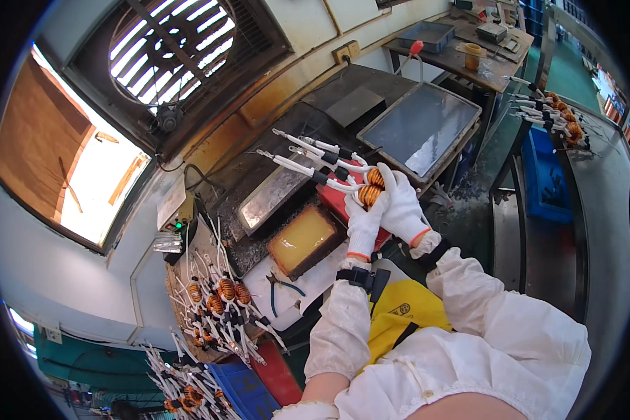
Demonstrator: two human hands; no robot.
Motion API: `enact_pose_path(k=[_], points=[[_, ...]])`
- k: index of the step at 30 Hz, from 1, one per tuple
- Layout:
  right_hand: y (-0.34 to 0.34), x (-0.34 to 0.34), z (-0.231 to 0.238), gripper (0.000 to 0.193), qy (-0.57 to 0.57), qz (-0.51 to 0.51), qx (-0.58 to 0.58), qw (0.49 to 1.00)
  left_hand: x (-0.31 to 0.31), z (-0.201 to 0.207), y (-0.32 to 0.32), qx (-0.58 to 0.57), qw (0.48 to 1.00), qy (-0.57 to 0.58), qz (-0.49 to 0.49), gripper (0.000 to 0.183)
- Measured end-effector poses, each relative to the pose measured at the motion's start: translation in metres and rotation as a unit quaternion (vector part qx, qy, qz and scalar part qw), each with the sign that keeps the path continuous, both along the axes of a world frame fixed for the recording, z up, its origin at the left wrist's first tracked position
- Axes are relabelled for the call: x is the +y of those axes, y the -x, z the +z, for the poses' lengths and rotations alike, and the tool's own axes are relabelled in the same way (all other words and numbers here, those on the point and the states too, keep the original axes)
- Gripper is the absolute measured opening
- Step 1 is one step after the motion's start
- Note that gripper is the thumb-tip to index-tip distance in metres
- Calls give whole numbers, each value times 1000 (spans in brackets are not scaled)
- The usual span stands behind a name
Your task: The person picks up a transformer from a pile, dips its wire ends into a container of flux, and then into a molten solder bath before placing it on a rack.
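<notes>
L hand (365, 222) + R hand (402, 206), fingers (389, 185) gripping copper coils (369, 195) w/ wht leads (296, 166)

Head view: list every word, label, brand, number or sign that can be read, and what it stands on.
Yellow cloth: a small dark printed mark, too small to read.
Blue bin: faint dark marks, too blurred to read.
Held orange coils: no lettering visible.
Elsewhere: nothing legible.

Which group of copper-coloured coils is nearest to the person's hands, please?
The pair of coils held between the gloved left hand and right hand. The other groups, at lower left and upper right, touch neither hand.
</notes>
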State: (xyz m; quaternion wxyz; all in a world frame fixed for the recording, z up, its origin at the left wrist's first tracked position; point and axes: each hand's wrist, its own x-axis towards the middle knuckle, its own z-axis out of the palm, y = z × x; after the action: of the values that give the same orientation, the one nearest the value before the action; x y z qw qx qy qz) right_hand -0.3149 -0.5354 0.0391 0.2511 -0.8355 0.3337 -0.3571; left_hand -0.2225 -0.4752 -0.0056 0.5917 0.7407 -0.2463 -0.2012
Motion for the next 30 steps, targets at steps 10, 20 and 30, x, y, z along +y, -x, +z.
enact_pose_path(k=[10, 20, 30], points=[[31, -34, 21, 80, -122, 256, -18, 959, 2, 9, 0, 47, 997, 60, -11, 93], [17, -58, 4, 67, -167, 337, -55, 925, 10, 4, -1, 44, 997, 68, -12, 90], [-1, -42, -2, 53, -120, 147, -91, 978, 11, 13, 1, 31, 996, 81, -27, 83]])
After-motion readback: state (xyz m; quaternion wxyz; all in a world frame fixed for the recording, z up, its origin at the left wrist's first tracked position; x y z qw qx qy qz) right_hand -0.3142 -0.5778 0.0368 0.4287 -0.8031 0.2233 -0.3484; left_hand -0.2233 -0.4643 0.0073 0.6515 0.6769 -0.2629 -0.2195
